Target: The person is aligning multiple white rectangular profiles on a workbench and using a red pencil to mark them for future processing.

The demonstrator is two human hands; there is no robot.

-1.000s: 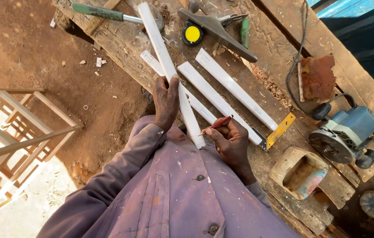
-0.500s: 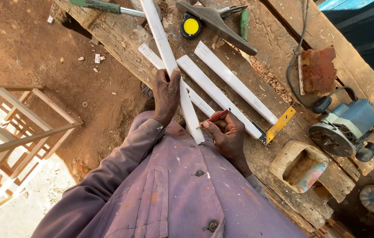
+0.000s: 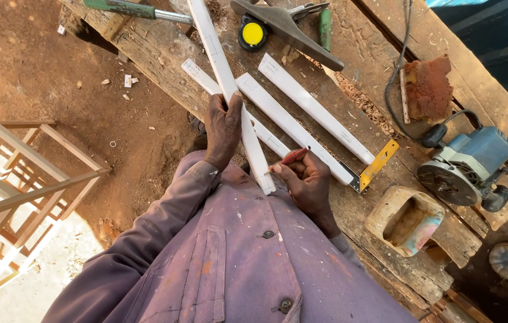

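Observation:
My left hand [image 3: 223, 127] grips a long white wooden strip [image 3: 218, 57] that runs from the top of the view down to my chest. My right hand [image 3: 306, 179] holds a red pencil [image 3: 290, 158], its tip at the strip's near end. Three more white strips lie side by side on the rough wooden workbench [image 3: 164, 54]: one [image 3: 293, 128] beside the held strip, one [image 3: 317, 110] further right, and a shorter one [image 3: 203, 78] partly under my left hand. A yellow try square [image 3: 378, 164] lies at their right ends.
On the bench lie a blue electric router [image 3: 466, 167] with black cable, a rust-coloured block [image 3: 429, 87], a yellow tape measure [image 3: 253, 34], a green-handled tool [image 3: 125, 9] and a worn plastic container [image 3: 406, 220]. A wooden frame [image 3: 20, 179] stands on the dirt floor at left.
The view has shifted slightly. My hands stay on the strip and pencil; the pencil tip has stayed near the strip's lower end.

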